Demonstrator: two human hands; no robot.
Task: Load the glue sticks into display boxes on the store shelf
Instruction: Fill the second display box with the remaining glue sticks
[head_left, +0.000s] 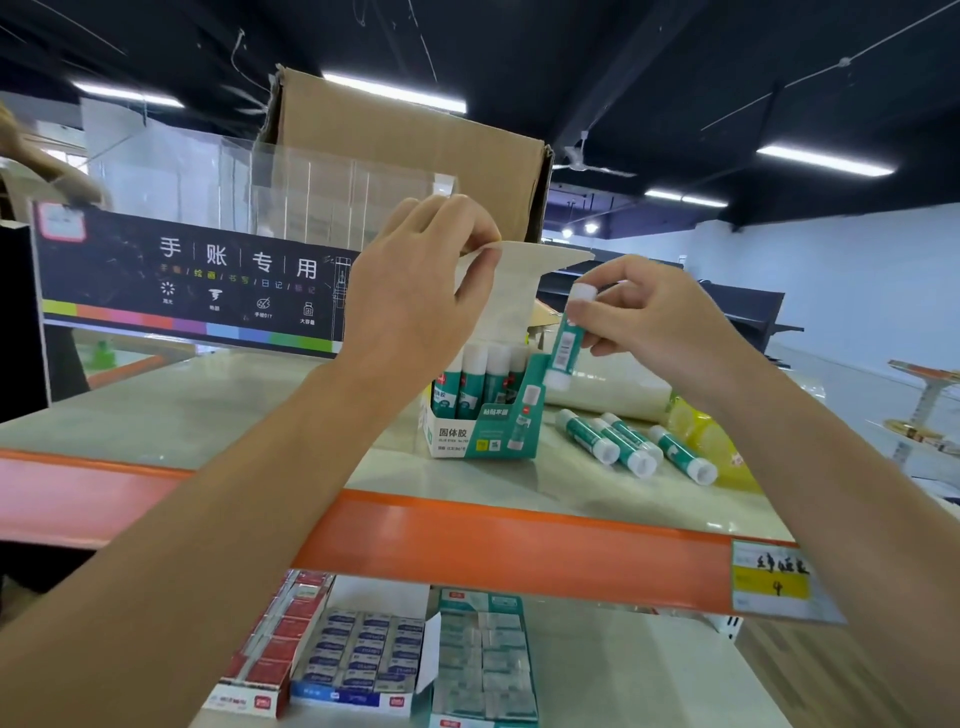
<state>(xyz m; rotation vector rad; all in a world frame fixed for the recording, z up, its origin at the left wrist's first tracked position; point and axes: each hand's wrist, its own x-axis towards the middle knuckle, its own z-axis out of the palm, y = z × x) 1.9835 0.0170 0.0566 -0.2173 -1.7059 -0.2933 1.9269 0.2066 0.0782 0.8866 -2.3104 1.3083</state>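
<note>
A teal and white display box (483, 431) stands on the top shelf with several glue sticks upright inside it. My left hand (415, 280) pinches the box's raised white lid flap (524, 275) and holds it up. Just right of the box, at its open top, my right hand (639, 312) grips one teal glue stick (563, 338) with white caps, nearly upright. Three loose glue sticks (634, 444) lie on the shelf to the right of the box.
A big cardboard carton (410, 150) and a clear acrylic stand with a dark printed sign (197, 275) sit behind the box. A yellow packet (706, 431) lies at the right. The shelf's orange edge strip (519, 545) carries a price label (774, 577). Eraser boxes (374, 660) fill the lower shelf.
</note>
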